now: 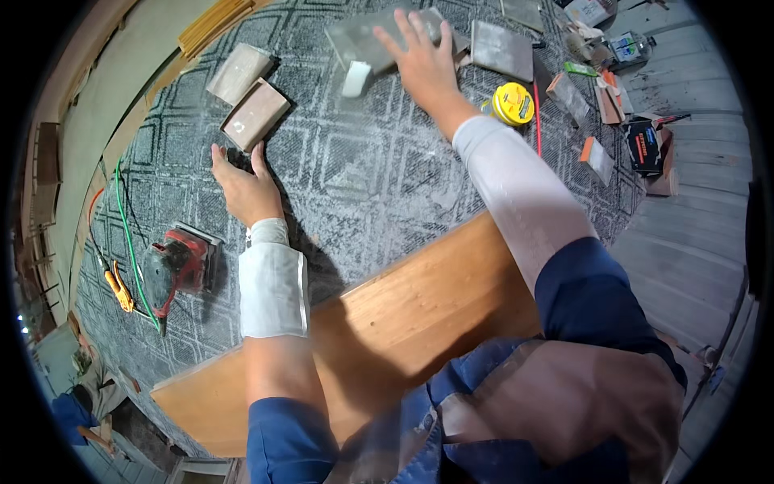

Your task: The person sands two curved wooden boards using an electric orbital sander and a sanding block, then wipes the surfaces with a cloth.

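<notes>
Just below a brown rectangular block (256, 114) with a pale rim, my left hand (248, 189) has its thumb and fingers apart. Its fingertips are close to the block's lower end; whether they touch it I cannot tell. A similar pale block (239, 73) lies against the brown one. Farther off, my right hand (426, 73) is spread, fingers stretched over a flat grey sheet (355, 40). A small white block (356, 79) sits by the sheet's near edge. To the right of that hand are a square grey pad (501, 50) and a round yellow-lidded tub (513, 103).
A wooden board (419, 298) lies along the near side of the carpet-covered table. At left rest a red and black power sander (181, 266), a green cord (129, 226) and an orange-handled tool (119, 286). Small boxes, a black box (645, 147) and a bottle (630, 48) crowd the right edge.
</notes>
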`<control>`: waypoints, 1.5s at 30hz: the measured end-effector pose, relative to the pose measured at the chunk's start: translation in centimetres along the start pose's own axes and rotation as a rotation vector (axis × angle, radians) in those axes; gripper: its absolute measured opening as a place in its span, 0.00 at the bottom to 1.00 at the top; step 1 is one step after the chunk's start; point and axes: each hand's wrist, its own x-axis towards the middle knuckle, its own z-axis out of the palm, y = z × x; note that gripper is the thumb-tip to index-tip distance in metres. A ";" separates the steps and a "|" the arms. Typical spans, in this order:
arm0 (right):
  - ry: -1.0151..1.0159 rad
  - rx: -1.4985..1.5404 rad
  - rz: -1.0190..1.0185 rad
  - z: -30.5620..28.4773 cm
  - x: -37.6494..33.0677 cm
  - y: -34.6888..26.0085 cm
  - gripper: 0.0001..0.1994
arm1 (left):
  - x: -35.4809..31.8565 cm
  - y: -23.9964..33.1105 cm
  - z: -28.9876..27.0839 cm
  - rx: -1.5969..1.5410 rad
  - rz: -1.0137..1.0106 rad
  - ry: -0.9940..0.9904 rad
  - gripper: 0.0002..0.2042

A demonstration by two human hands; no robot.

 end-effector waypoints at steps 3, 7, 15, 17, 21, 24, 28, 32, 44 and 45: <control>0.058 0.046 0.065 0.0 2.8 1.2 0.31 | 2.4 1.8 0.6 -0.028 0.004 0.042 0.32; -0.047 0.443 0.003 -7.6 -3.7 -0.8 0.42 | 0.3 1.5 -0.7 0.050 -0.082 -0.043 0.29; -0.228 0.853 0.044 -17.5 -23.5 -2.5 0.20 | -3.9 0.0 -7.7 -0.281 0.125 -0.145 0.21; -0.246 0.765 0.092 -18.7 -26.2 -1.8 0.18 | -6.6 -2.2 -10.0 0.013 0.230 -0.108 0.19; -0.224 0.666 0.091 -17.9 -27.5 -2.0 0.18 | -6.9 -4.4 -10.9 0.066 0.052 -0.195 0.17; -0.213 0.633 0.087 -18.2 -27.0 -2.4 0.19 | -5.4 -4.9 -9.3 0.031 -0.141 -0.294 0.15; -0.206 0.645 0.107 -18.7 -26.9 -2.5 0.19 | -4.0 -4.3 -8.6 -0.016 -0.286 -0.398 0.13; -0.189 0.682 0.124 -18.5 -27.0 -2.9 0.18 | -2.0 0.2 -9.1 -0.097 0.057 -0.141 0.20; -0.186 0.643 0.127 -17.9 -27.9 -3.0 0.16 | 2.2 -8.0 -19.6 0.512 0.057 -0.075 0.44; -0.183 0.628 0.129 -17.9 -27.9 -2.8 0.16 | 3.0 -7.0 -19.9 0.515 -0.005 -0.174 0.43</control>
